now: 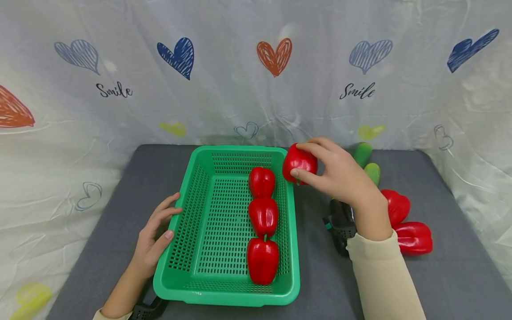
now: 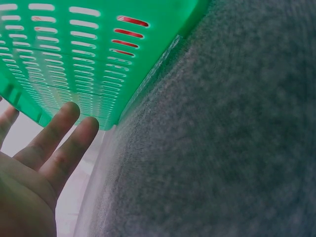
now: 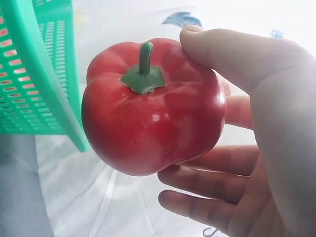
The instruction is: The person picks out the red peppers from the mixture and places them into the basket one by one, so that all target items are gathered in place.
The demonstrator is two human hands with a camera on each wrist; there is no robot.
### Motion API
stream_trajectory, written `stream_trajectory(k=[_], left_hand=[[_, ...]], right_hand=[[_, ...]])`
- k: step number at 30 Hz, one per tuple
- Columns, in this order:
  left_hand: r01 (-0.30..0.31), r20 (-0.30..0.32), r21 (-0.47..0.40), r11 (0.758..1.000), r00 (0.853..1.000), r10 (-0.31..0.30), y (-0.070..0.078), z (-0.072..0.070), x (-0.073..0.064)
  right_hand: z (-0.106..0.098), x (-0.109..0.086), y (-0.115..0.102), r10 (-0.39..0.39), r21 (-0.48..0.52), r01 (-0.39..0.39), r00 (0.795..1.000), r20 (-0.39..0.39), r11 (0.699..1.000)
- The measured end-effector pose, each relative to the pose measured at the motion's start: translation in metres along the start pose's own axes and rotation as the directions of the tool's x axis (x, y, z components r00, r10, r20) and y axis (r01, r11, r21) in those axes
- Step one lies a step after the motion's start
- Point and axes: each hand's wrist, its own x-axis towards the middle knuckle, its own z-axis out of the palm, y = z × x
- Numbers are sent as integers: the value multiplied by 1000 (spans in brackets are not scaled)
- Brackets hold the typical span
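Note:
My right hand (image 1: 338,171) grips a red bell pepper (image 1: 300,163) between thumb and fingers, just beside the far right rim of a green plastic basket (image 1: 297,266). In the right wrist view the same pepper (image 3: 153,123) shows its green stem, raised off the table. Three red peppers (image 1: 262,218) lie in a column along the right side inside the basket. At the basket's left rim is my left hand (image 1: 154,240), its fingers spread and fairly straight with fingertips at the edge. Seen from the left wrist, those fingers (image 2: 69,158) are beside the perforated wall.
Two more red peppers (image 1: 414,238) lie on the grey tabletop (image 1: 448,284) right of my forearm. Green cucumbers (image 1: 363,153) sit behind my right hand, and a dark object (image 1: 340,226), partly hidden, is beside my wrist. A curtain printed with hearts (image 1: 274,57) hangs behind the table.

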Motion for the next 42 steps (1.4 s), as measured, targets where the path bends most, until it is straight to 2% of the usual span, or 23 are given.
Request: stream_trajectory(k=[10,20,28,34,42], left_hand=[[1,2,-18,1000,1000,-1,0,-1,-1],[5,6,-20,1000,1000,-5,0,0,0],[16,5,-6,1000,1000,-16,-1,-1,0],[4,6,-10,1000,1000,-4,0,0,0],[27,4,-14,1000,1000,-27,1,0,0]], right_hand=[[6,2,-16,-66,28,66,998,16,997],[17,3,-26,-190,16,189,982,10,982],[26,6,-39,-208,0,209,976,64,978],[34,7,-48,-262,0,263,962,80,965],[41,7,-61,-303,28,302,947,106,953]])
